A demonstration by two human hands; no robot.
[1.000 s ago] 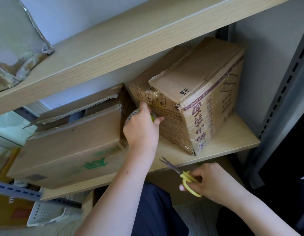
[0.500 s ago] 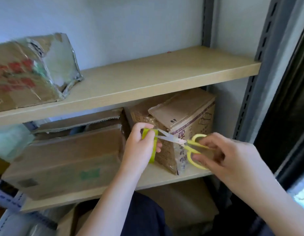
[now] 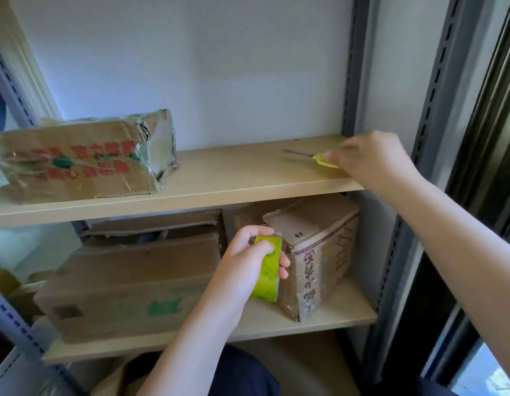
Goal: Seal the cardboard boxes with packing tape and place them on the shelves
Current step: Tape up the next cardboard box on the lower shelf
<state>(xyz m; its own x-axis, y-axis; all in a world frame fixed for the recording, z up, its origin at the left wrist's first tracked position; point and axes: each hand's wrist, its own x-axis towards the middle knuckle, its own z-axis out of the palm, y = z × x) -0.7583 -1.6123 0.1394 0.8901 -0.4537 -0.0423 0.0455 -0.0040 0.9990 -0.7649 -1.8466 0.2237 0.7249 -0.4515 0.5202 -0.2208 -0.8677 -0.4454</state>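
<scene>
Nearest to the camera, the left hand (image 3: 249, 262) grips a roll of packing tape (image 3: 267, 269) with a green-yellow core; the thumb lies on one side and the fingers (image 3: 283, 262) curl round the other side. The roll is held upright in front of the lower shelf (image 3: 319, 317), in the gap between two cardboard boxes.

On the left of the lower shelf lies a wide flat box (image 3: 128, 284) with a green print on its front (its rear flap looks open, and the inside is dark). On the right stands a smaller box (image 3: 316, 252), turned at an angle, with red-brown printed characters and shiny clear tape along its edges. The tape roll is just beside this smaller box, near its front corner.

Higher and farther, the right hand (image 3: 371, 158) reaches to the right end of the upper shelf (image 3: 234, 178). Its fingers are curled at the yellow handles of the scissors (image 3: 319, 160), which lie on or just above the board with the blades pointing left. This part is blurred, so I cannot tell surely how firm the hold is.

At the left end of the upper shelf rests a crumpled box (image 3: 76, 161), wrapped in glossy tape, with red characters and a green mark on its front. Behind all stands the pale wall (image 3: 219, 67), with grey slotted uprights (image 3: 352, 67) at the right side.
</scene>
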